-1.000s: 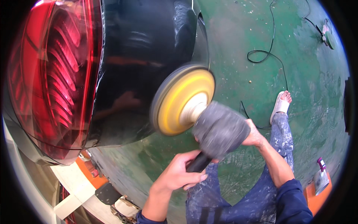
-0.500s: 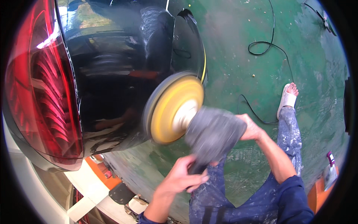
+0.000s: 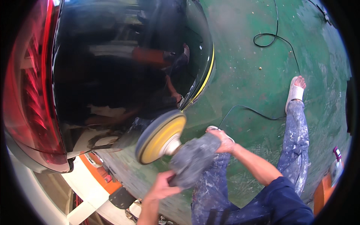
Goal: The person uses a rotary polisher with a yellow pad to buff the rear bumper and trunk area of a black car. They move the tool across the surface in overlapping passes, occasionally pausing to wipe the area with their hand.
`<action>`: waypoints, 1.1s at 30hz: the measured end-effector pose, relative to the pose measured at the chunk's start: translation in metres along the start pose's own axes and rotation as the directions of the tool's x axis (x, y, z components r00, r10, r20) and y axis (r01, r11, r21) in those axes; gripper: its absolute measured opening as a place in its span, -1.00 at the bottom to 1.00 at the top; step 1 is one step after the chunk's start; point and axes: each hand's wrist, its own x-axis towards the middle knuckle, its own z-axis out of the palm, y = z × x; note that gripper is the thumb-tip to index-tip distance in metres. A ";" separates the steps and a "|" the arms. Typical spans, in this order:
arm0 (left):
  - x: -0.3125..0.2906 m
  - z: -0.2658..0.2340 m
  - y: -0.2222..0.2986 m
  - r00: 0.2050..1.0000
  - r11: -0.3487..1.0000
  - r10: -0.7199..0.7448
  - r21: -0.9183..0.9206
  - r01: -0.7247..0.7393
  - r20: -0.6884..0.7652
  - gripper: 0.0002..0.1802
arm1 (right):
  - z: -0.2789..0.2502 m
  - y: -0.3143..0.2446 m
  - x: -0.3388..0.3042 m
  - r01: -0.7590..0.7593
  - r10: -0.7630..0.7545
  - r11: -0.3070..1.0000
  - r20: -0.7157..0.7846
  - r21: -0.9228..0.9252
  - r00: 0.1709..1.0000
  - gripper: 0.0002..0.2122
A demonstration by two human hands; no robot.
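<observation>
Both my hands are closed on a dark grey polisher [image 3: 195, 159], its body smeared by motion. My left hand [image 3: 161, 185] wraps round its near end, and my right hand [image 3: 224, 141] grips the end away from the pad. The round polishing pad [image 3: 161, 137], with a yellow back and a dark rim, is tilted with its face against or very near the lower corner of a glossy black car panel [image 3: 108, 67]. Whether it touches cannot be made out. Whitish smears show on the panel beside the pad. A red tail light [image 3: 30, 93] borders the panel at left.
A yellow strip [image 3: 206, 77] runs along the panel's right edge. A thin black cable [image 3: 258, 114] loops over the green floor [image 3: 243, 86], past my foot in a white slipper [image 3: 294, 93]. Bottle with purple top [image 3: 337, 153] stands at lower right, by an orange thing [image 3: 322, 193].
The polisher and both hands have moved down and to the left, toward the panel's lower corner. The view has shifted too; the large whitish smear seen higher on the panel no longer shows.
</observation>
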 end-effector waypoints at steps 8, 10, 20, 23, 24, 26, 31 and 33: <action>0.001 -0.057 -0.039 0.926 0.891 0.354 0.253 -0.377 0.135 -0.35 | -0.002 -0.024 -0.001 -0.015 0.028 0.978 0.060 -0.206 0.998 -0.50; 0.003 -0.034 -0.008 0.968 0.965 0.125 0.200 -0.170 0.217 -0.37 | -0.048 -0.049 -0.001 -0.084 0.091 0.983 0.036 -0.164 0.995 -0.53; 0.026 0.067 0.108 0.875 0.956 0.280 -0.195 -0.218 0.395 -0.50 | -0.175 -0.127 0.010 -0.246 0.258 0.894 -0.019 -0.375 0.966 -0.63; 0.016 0.021 0.052 0.917 0.966 0.259 -0.090 -0.243 0.304 -0.50 | -0.112 -0.108 0.008 -0.211 0.206 0.970 -0.050 -0.123 0.977 -0.58; 0.013 0.002 0.034 0.933 0.974 0.217 0.001 -0.226 0.286 -0.47 | -0.092 -0.089 0.005 -0.218 0.216 0.972 -0.029 -0.087 0.976 -0.64; 0.012 -0.026 -0.003 0.928 0.956 0.282 0.013 -0.294 0.245 -0.52 | -0.070 -0.076 0.003 -0.124 0.133 0.952 0.015 -0.280 0.991 -0.63; 0.012 -0.023 -0.046 0.950 0.963 0.242 -0.164 -0.212 0.195 -0.55 | -0.072 -0.080 -0.003 -0.086 0.141 0.899 0.097 -0.430 0.985 -0.62; 0.015 -0.011 -0.032 0.935 0.961 0.246 -0.188 -0.201 0.256 -0.58 | -0.093 -0.093 -0.003 -0.121 0.165 0.899 0.069 -0.420 0.984 -0.62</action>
